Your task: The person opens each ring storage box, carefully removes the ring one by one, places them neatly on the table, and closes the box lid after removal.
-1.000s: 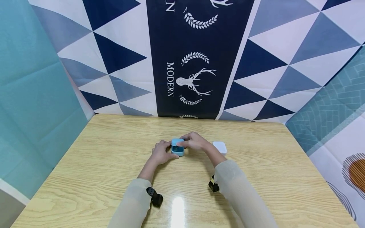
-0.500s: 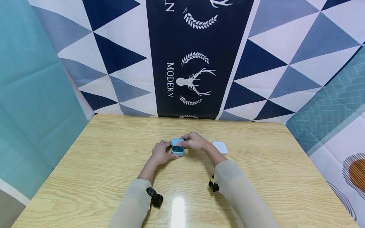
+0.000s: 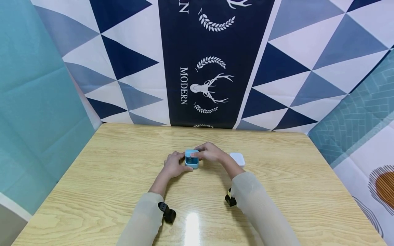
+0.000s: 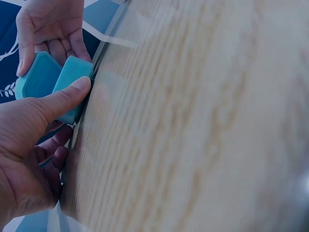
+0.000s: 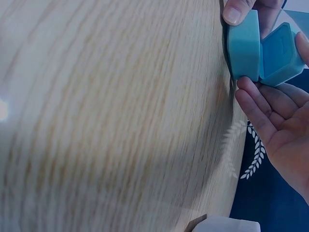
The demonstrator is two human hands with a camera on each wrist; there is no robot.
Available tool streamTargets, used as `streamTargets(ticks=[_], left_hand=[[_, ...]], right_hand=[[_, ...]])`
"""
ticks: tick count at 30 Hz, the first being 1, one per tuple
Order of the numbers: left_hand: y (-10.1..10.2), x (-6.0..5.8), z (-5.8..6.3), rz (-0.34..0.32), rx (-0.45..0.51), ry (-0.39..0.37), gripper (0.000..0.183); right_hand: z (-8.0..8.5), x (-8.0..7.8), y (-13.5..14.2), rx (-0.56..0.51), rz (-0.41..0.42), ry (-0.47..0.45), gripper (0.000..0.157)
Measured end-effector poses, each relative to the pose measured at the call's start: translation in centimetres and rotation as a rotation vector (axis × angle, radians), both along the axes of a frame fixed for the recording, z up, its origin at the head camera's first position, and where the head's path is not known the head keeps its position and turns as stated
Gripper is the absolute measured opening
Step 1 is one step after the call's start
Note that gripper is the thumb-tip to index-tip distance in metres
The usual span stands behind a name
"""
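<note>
Head view is running bright, white glare hitting the wood-grain tabletop [image 3: 107,177]; wrist views are looking dimmer, hazier.

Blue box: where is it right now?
In the head view, the blue box is between the left hand and right hand, left of the white box.

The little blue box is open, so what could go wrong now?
The lid of the blue box might swing shut and pinch the right hand, which holds it. If the left hand slipped off the base, the box might tip. The white box looks close to the right forearm, so a sweep of that arm might knock it.
</note>
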State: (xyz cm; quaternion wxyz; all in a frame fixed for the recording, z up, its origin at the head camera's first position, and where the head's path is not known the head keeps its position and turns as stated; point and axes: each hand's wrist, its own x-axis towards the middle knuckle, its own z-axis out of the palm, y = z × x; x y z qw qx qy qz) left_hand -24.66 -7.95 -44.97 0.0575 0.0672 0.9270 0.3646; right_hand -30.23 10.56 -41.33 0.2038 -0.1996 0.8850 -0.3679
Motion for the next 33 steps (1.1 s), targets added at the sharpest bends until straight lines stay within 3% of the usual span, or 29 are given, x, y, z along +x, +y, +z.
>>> streamTargets(ticks=[33], left_hand=[[0.06,0.04,0.05,-0.001,-0.013,-0.002,0.075]], right_hand=[[-0.03,0.01,0.07,-0.011,0.018,-0.001,0.045]])
